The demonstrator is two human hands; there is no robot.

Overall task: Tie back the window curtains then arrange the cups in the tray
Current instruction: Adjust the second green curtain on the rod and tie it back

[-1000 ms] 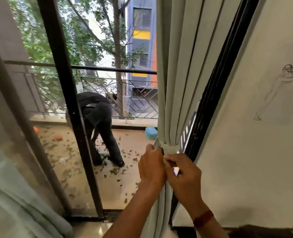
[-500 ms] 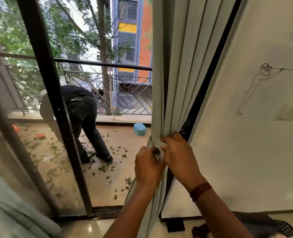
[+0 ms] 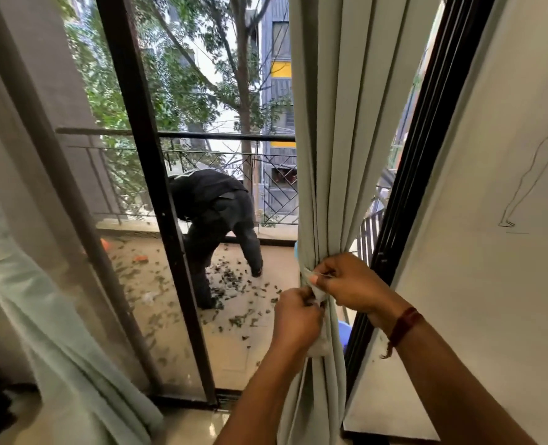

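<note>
Left hand (image 3: pixel 296 319): my fingers pinch tie-back (image 3: pixel 318 292) at gathered curtain (image 3: pixel 333 155).
Right hand (image 3: pixel 351 284): pinches same tie-back.

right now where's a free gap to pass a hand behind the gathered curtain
Free: the slit between the gathered curtain and the black frame, above the tie band. Crowded: the band itself, pinched by the left hand and right hand.

Both forearms are bare as far as the view's lower edge. Around the right wrist sits a dark red thread band (image 3: pixel 405 324), a short frayed tail of it hanging loose beneath. The right hand (image 3: pixel 351 284) shows a short, unpainted thumbnail.
</note>
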